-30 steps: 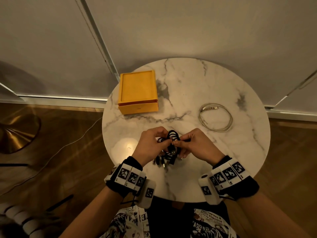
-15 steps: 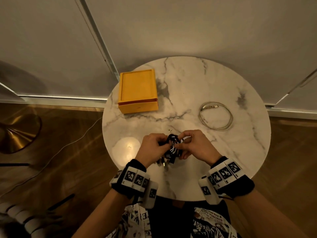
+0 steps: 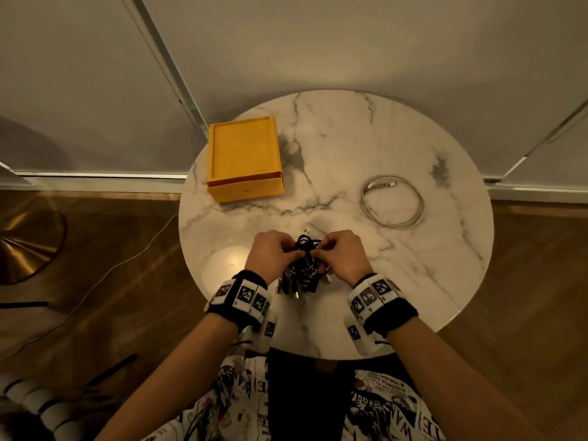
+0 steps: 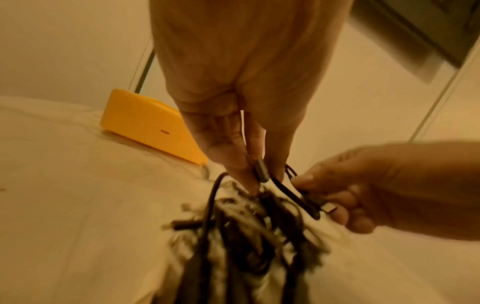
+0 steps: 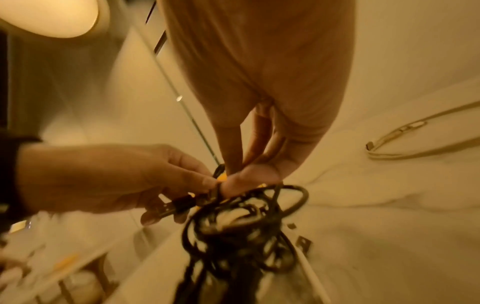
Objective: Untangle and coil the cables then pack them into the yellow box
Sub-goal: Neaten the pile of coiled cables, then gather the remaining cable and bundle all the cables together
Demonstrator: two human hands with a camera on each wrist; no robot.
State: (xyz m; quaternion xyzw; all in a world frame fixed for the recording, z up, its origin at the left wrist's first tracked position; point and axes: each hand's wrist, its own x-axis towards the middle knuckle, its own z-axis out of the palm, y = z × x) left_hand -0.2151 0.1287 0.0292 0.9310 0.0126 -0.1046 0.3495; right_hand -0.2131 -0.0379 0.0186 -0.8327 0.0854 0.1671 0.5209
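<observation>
Left hand and right hand both pinch the black cable tangle above the marble table's near edge; yellow box far-left, white coiled cable right.

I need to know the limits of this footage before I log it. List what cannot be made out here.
- How many cables the black tangle holds: both wrist views blur it, and the left hand and right hand cover its sides in the head view.
- Whether anything lies inside the yellow box: its lid hides the inside in every view.
- The connector type on the white coiled cable: too small in the head view, and cut off by the right wrist view's edge.
</observation>
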